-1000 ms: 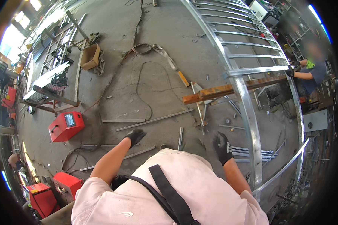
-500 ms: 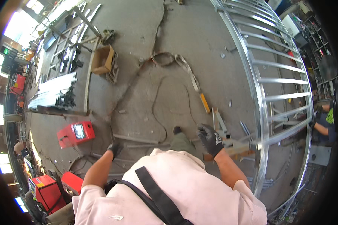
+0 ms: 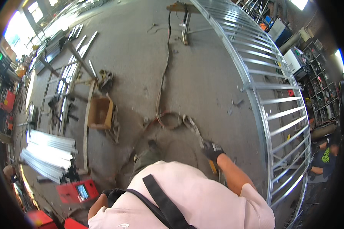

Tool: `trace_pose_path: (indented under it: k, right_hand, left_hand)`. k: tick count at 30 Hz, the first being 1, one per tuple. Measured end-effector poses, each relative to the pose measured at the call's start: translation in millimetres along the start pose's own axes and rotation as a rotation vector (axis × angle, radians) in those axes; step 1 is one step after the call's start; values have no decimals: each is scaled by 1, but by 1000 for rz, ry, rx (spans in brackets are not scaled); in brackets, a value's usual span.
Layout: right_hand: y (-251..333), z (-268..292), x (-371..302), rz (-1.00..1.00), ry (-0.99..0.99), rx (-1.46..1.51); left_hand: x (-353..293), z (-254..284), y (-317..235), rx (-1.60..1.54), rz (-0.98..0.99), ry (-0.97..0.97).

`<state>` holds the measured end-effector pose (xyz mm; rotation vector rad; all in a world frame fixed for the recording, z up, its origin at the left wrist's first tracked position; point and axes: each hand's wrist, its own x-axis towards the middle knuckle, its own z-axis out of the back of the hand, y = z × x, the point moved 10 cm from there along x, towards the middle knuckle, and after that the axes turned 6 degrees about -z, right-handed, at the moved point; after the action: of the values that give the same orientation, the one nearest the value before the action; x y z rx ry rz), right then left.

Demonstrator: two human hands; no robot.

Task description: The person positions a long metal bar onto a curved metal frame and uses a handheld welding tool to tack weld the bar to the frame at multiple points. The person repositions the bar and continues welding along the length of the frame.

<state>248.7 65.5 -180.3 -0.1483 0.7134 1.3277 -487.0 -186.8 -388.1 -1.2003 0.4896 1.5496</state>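
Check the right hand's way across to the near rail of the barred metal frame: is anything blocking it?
Nothing visible stands between the right hand and the near rail of the metal frame; mainly floor shows in that gap. The pale strap lies on the hand's other side.

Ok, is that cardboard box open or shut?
Open: the cardboard box has no cover across its top, and its brown inside shows.
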Motion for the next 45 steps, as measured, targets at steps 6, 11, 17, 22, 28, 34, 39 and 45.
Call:
trace_pose_path:
  k: [6,11,17,22,28,34,39,45]
  right_hand:
    - [-39,-77,105,-245,184,118]
    - [-62,-173,189,-777,644,574]
    - [8,-86,446,-682,651,490]
    - [181,174,696,76,158,-2]
    - [261,400,811,-39,-189,1008]
    - [206,313,880,-479,-151,1322]
    - [229,175,823,-832,241,827]
    - [260,130,890,-918,263,1074]
  left_hand:
    - [147,405,-177,601,-360,-538]
    - [219,702,-387,385,-574,-566]
    - [337,841,-460,97,-701,-605]
    - [398,879,-450,-14,-630,-323]
    - [466,1058,-531,-146,-539,-274]
    - [594,1242,-731,431,-557,-292]
    - [652,1313,-946,498,-785,-195]
    - [702,1369,-1183,613,-945,-101]
